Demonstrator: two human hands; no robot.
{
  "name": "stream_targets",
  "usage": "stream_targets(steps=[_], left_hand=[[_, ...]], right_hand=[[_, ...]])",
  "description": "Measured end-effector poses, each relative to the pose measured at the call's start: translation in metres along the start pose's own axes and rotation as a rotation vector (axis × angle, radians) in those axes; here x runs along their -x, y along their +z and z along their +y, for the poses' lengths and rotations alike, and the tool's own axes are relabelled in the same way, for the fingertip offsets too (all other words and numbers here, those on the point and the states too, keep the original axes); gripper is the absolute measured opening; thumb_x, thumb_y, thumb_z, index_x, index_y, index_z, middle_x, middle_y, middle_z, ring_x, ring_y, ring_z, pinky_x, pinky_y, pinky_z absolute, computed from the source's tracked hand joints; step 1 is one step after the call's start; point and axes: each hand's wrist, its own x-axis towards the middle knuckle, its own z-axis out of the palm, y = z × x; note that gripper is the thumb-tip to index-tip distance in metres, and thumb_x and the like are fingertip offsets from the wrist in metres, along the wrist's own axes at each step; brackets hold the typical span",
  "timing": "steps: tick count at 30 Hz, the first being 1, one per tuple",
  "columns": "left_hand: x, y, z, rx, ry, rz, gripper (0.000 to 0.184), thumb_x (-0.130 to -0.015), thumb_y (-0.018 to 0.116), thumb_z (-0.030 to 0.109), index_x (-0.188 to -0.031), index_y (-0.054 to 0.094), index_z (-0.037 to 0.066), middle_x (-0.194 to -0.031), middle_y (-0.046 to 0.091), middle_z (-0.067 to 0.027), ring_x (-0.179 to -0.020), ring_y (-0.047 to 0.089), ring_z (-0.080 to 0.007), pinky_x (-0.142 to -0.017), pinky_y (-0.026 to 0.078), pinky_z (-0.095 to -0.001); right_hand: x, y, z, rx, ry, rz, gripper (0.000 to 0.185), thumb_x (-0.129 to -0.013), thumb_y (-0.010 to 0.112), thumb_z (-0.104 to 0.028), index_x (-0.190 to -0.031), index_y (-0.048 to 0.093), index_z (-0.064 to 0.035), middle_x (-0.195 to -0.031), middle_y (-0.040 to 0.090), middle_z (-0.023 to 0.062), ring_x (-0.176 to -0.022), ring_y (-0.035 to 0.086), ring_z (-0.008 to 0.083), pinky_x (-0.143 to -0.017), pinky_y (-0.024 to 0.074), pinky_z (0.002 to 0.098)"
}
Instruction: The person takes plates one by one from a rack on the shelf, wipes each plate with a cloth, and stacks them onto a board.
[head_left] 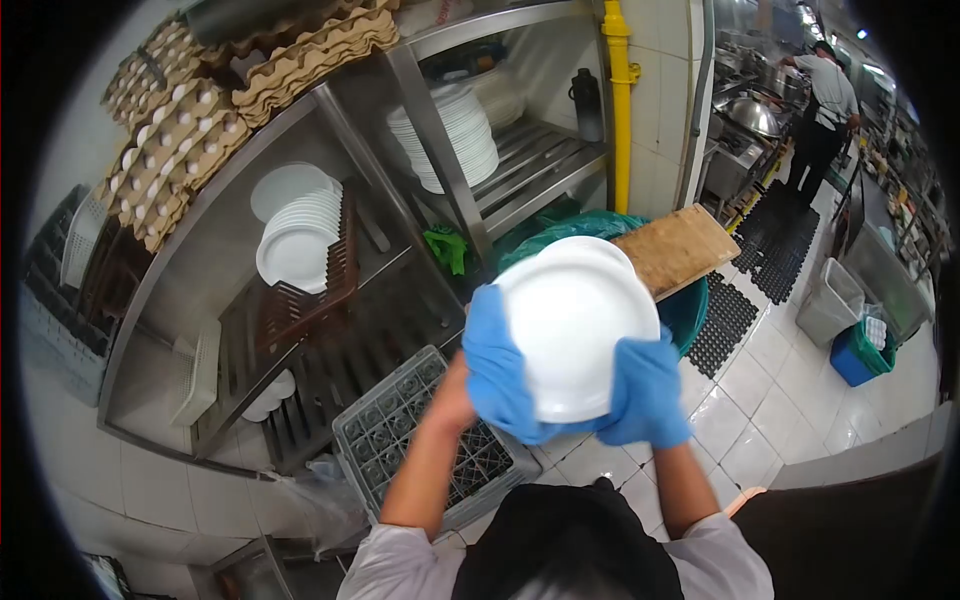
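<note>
Both hands are gripping the white plates (580, 330), centre of frame: left hand (490, 350) on the left rim, right hand (645, 395) lower right, both in blue cloth or gloves. I'd keep the rims lined up and pressure even, since that covering could slip. Watch the grey glass rack (385, 385) below left, then the wooden board (680, 245) jutting out right of centre. Plates (298, 255) stand in a brown rack (345, 250) farther left; a co-worker (830, 90) is way back, upper right.

the left hand (497, 365) and right hand (645, 392), both covered in blue, hold white plates (580, 325) near a brown board (680, 248) and gray dish rack (375, 425).
</note>
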Motion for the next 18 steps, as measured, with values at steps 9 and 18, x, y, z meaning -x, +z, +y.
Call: stream_targets(steps=[9, 18], left_hand=[[0.012, 0.035, -0.045, 0.497, 0.156, 0.475, 0.026, -0.101, 0.055, 0.017, -0.122, 0.058, 0.002, -0.113, 0.065, -0.0066, -0.102, 0.062, -0.0154, -0.089, 0.053, -0.0327], [0.019, 0.064, -0.075, 0.746, 0.179, 0.681, 0.044, -0.109, 0.04, 0.035, -0.141, 0.046, 0.007, -0.138, 0.054, -0.0041, -0.126, 0.052, -0.0182, -0.108, 0.041, -0.0294]], right_hand=[[0.044, 0.051, 0.008, -0.706, 0.808, 0.118, 0.032, -0.087, 0.07, -0.018, -0.112, 0.066, 0.0007, -0.109, 0.067, 0.0122, -0.103, 0.061, 0.0323, -0.092, 0.0491, 0.0454], [-0.012, 0.047, -0.049, 0.582, 0.408, -0.292, 0.037, -0.078, 0.065, -0.017, -0.113, 0.066, -0.0053, -0.104, 0.066, 0.0137, -0.1, 0.062, 0.0304, -0.091, 0.0482, 0.0407]])
